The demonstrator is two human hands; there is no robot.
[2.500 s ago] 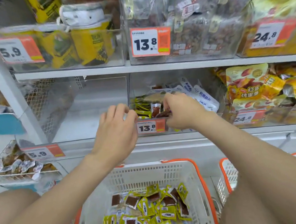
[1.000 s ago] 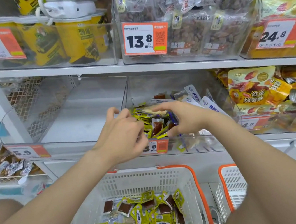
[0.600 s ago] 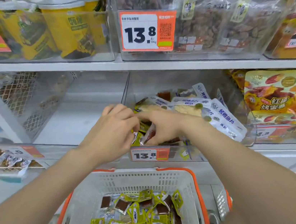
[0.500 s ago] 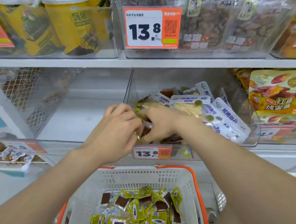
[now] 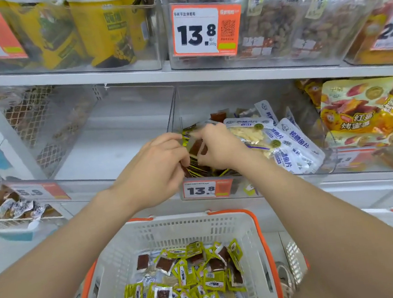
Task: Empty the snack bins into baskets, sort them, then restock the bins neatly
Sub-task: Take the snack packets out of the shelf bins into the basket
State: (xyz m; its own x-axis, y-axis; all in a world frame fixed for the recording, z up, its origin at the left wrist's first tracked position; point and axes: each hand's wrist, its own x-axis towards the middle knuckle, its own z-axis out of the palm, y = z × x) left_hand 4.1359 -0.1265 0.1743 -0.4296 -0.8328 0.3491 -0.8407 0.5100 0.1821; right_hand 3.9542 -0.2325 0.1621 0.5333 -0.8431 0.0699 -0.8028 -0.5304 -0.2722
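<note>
- The fingers [image 5: 174, 139] of the left hand [image 5: 153, 169] and the right hand [image 5: 217, 146] curl round one bunch of small packets [image 5: 196, 148], gripped between them inside the clear bin [image 5: 233, 94].
- The white basket [image 5: 182, 219] lies straight below, on the person's side of the shelf, and both hands are equally near it.
- White-and-blue packs [image 5: 287, 144] lean just beside the right hand.
- The hands hide the bunch's underside. It probably rests on more packets, but I cannot tell.
</note>
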